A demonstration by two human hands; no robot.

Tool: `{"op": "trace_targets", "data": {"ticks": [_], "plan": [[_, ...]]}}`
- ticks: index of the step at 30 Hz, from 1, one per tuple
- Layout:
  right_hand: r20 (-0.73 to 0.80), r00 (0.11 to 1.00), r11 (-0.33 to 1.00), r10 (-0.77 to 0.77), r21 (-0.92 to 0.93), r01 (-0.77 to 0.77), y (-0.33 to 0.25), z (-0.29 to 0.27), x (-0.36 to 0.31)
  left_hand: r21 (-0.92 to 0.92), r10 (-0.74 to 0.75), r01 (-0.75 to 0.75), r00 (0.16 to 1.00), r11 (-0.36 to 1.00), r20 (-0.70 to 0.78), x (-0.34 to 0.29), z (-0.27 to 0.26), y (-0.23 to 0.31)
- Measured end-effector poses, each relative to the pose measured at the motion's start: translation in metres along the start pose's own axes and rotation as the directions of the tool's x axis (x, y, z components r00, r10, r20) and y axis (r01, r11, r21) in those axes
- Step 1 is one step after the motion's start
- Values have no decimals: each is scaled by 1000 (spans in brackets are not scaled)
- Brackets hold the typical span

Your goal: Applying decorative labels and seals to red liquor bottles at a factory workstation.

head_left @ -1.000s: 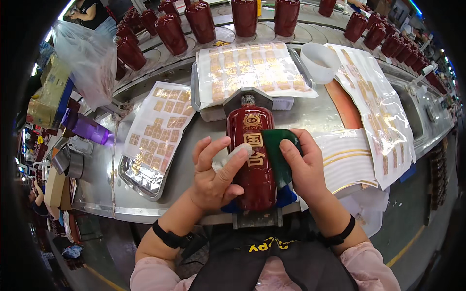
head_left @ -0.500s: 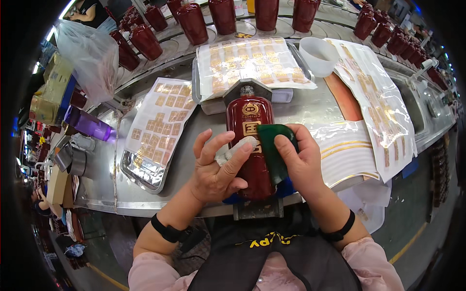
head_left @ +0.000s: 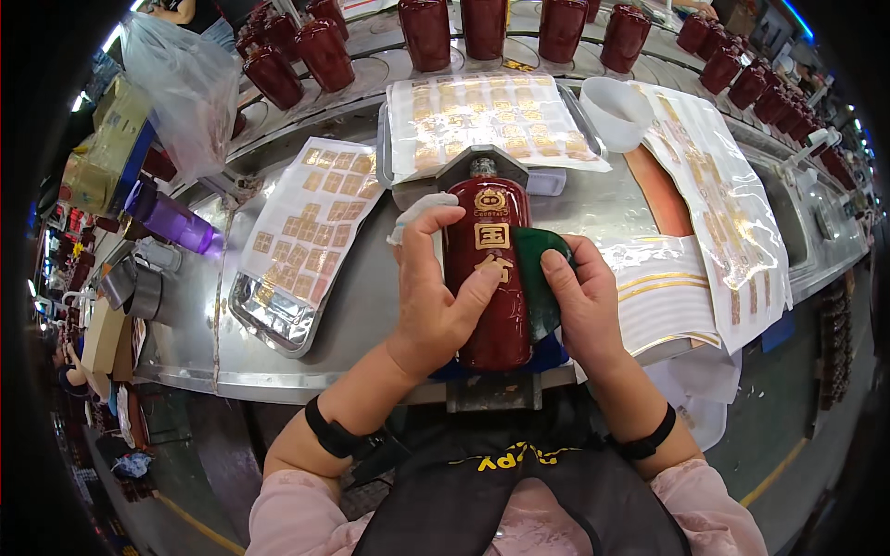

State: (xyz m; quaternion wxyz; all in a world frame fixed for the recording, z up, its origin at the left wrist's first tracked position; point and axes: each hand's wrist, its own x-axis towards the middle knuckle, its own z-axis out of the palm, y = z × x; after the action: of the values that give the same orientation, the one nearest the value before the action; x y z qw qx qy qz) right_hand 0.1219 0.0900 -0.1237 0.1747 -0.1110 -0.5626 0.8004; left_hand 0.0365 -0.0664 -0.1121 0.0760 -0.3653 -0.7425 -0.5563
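A dark red glossy bottle (head_left: 491, 345) with gold decals lies on its back, neck away from me, in a dark metal cradle (head_left: 493, 394). My left hand (head_left: 426, 296) curves around the bottle's left side, its thumb pressed on the lower gold character decal (head_left: 492, 271). White wrapping covers one of its fingers. In my right hand (head_left: 591, 301) is a thin green scraper (head_left: 535, 278), pinched between thumb and fingers. The scraper lies along the bottle's right side, and its lower end is partly hidden by the hand.
Gold decal sheets lie left (head_left: 311, 218), behind the cradle (head_left: 491, 116) and right (head_left: 709, 204). A white bowl (head_left: 616, 113) stands at the back right. Red bottles (head_left: 424, 35) line the conveyor beyond. At left are a purple bottle (head_left: 176, 221) and a plastic bag (head_left: 181, 93).
My left hand has shifted from over the bottle's middle to its left side, thumb now on the lower character. The scraper has moved right, uncovering the upper character.
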Motion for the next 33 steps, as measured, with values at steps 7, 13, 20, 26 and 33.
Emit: {"op": "trace_targets", "data": {"ticks": [7,13,20,26,33], "plan": [[-4,1000,1000,3,1,-3,0,0,-1,-58,-41,39,998,998,-42,0,6,1],[-5,1000,1000,-2,-7,2,-2,-5,-1,-25,-61,60,997,998,-42,6,7,6],[-26,999,1000,25,4,-25,-21,-16,-6,-57,-125,122,991,991,-43,8,7,1],[7,1000,995,17,-98,-16,-25,-22,-10,-125,-153,150,988,981,-15,7,6,5],[0,997,971,-81,-224,79,-30,-21,-14,-396,-288,282,957,874,45,5,6,-5]]}}
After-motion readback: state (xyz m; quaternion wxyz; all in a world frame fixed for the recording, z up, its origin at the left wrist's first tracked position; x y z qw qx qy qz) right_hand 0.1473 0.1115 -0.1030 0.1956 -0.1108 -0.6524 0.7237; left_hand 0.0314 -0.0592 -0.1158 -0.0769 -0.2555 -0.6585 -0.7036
